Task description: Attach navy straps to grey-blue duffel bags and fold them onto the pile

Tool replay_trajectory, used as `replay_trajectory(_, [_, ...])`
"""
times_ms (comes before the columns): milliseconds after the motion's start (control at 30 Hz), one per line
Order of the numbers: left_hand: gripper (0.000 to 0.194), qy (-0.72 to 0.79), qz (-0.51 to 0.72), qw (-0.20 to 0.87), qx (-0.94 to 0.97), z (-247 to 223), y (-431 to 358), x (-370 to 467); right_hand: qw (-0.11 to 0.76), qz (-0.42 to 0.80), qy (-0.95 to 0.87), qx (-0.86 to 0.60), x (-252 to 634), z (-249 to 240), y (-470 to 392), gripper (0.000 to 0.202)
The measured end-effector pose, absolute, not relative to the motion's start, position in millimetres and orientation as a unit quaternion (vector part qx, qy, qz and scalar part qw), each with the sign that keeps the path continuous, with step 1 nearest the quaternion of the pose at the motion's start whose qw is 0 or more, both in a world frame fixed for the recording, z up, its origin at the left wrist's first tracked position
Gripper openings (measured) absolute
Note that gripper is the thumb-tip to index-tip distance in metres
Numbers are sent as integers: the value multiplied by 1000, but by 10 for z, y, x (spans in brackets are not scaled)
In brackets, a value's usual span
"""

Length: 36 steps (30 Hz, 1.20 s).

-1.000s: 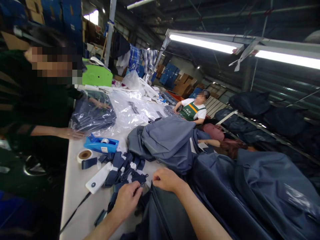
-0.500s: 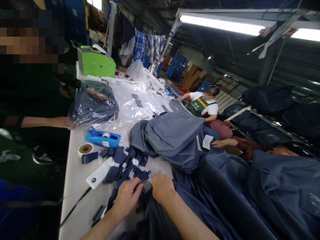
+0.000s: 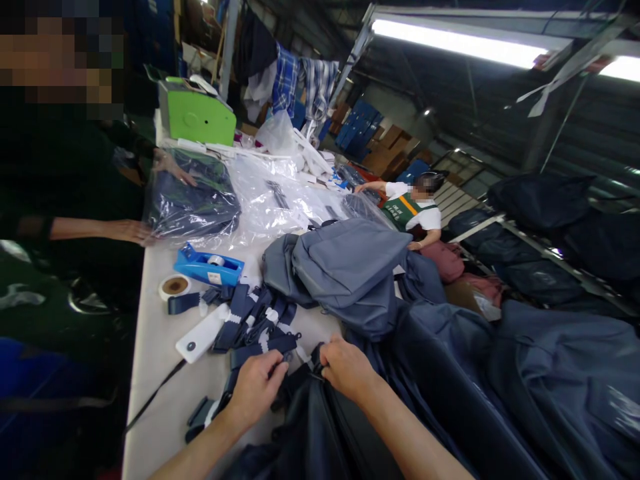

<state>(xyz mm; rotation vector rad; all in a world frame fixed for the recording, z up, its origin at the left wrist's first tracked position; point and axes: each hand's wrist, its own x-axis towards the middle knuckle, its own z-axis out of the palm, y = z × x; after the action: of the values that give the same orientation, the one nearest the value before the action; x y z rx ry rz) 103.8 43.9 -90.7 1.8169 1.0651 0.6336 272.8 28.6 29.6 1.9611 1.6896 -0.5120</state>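
Note:
My left hand (image 3: 257,388) is closed, thumb against forefinger, on a small dark hook (image 3: 288,358) that looks like a strap's end clip. To its right, my right hand (image 3: 349,369) pinches the dark top edge of a navy bag (image 3: 320,427); the exact part is hidden by my fingers. The bag lies slack below both hands, at the table's near side. Several navy straps (image 3: 250,320) with white wraps lie bundled just beyond my left hand. A stack of grey-blue backpacks (image 3: 350,260) sits past my right hand.
On the table (image 3: 150,373) are a blue tape dispenser (image 3: 210,265), a tape roll (image 3: 175,287) and a white corded device (image 3: 203,333). At left, a co-worker's hands rest on a plastic-bagged item (image 3: 195,200). More navy bags (image 3: 565,373) fill the right. Another person (image 3: 410,210) stands farther back.
My right hand has moved right, away from my left, drawing the bag's edge along. Another person's arm at the right has left view. The co-worker's far hand has shifted left on the plastic.

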Motion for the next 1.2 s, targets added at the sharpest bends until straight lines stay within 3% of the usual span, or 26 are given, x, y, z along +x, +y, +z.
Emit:
replay_trajectory(300, [31,424,262,464,733,-944,407,1077,285,-165,582,743,2665,169,140,42])
replay_trajectory(433, [31,398,265,483,734,-923,368,1111,261,-203,592,735,2852,197,128,40])
replay_trajectory(633, [27,246,274,500,784,-721,102,1236,231,-244,576,745,3221,403,150,29])
replay_trajectory(733, [28,162,286,472,818,-600,-16,1317,229,-252,566,750,3252,467,91,34])
replay_trajectory(933, [8,95,171,484,853,-443,38,1395,226,-247,567,753,3145,491,-78,40])
replay_trajectory(1200, [9,25,132,318,939,-375,240,1427,277,-211,574,741,3027,565,-253,31])
